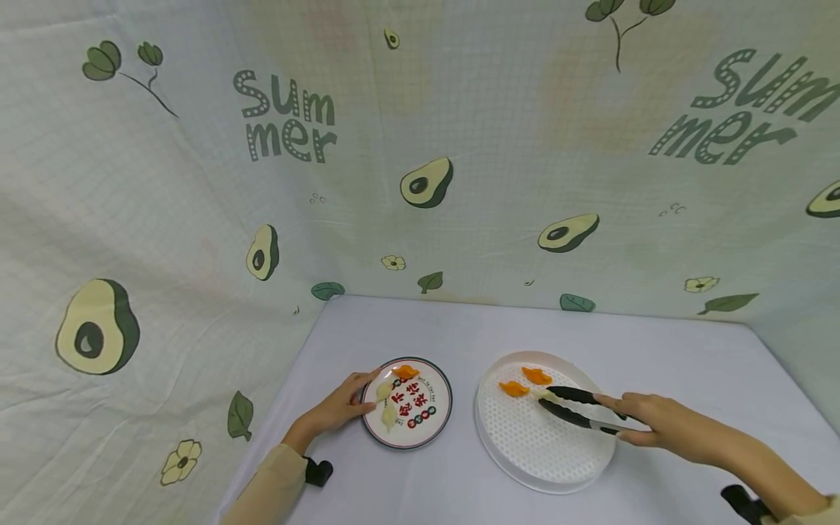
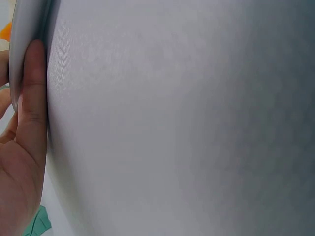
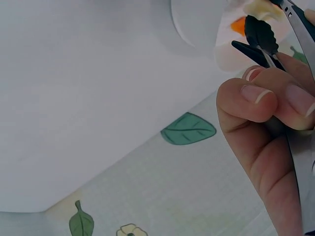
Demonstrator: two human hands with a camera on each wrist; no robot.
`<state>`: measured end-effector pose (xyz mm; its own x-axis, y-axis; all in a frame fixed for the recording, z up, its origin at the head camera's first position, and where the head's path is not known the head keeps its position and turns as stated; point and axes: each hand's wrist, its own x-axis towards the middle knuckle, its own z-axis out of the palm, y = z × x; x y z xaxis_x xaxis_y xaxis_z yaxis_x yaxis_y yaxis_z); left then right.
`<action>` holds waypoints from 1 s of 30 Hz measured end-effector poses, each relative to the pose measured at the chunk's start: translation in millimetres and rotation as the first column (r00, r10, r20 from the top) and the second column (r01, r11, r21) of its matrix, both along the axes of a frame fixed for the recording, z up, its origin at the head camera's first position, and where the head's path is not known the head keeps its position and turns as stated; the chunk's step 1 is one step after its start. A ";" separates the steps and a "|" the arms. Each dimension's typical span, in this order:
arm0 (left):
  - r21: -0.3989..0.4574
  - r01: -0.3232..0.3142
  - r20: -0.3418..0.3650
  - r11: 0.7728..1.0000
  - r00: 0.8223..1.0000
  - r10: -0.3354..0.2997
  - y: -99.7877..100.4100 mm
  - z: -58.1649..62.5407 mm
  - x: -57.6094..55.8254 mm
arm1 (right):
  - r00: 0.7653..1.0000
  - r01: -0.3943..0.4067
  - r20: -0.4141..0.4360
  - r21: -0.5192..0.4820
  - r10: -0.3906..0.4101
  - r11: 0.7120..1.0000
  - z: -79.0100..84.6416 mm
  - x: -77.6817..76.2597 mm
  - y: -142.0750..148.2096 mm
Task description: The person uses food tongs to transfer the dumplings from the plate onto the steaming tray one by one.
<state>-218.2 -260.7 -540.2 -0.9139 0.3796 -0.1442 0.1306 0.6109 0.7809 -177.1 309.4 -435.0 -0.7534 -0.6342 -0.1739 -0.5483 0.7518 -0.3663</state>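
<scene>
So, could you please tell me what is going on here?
A person's right hand holds tongs, their tips at a pale piece in the round white tray, near two orange pieces. Whether they grip it is unclear. The left hand holds the rim of a printed plate bearing one orange piece and two pale pieces.

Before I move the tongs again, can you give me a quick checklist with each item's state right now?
1. Left hand on the plate: ok, it holds the rim.
2. Right hand on the tongs: ok, it grips the arms.
3. Pale piece clamped: cannot tell; it shows at the tips, over the white tray.
4. Wide clearance around that piece: not ok, two orange pieces lie close by.
5. Room on the plate: ok, its right half is free; three pieces sit toward the left and far side.
6. Plate flat on the table: cannot tell.
</scene>
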 end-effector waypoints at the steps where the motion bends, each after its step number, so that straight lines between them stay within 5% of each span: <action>1: -0.002 0.001 -0.001 1.000 1.000 -0.001 -0.1 -0.3 -0.2 | 1.000 0.001 -0.002 0.002 -0.001 1.000 -0.9 -0.3 1.1; 30: 0.010 -0.012 0.000 1.000 1.000 0.012 -0.4 -0.1 1.6 | 0.998 0.034 0.053 -0.005 -0.034 0.999 -9.3 -8.2 6.5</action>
<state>-216.6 -261.0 -540.3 -0.9181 0.3704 -0.1410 0.1232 0.6048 0.7868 -185.2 315.8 -444.3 -0.7644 -0.6094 -0.2103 -0.5022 0.7675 -0.3985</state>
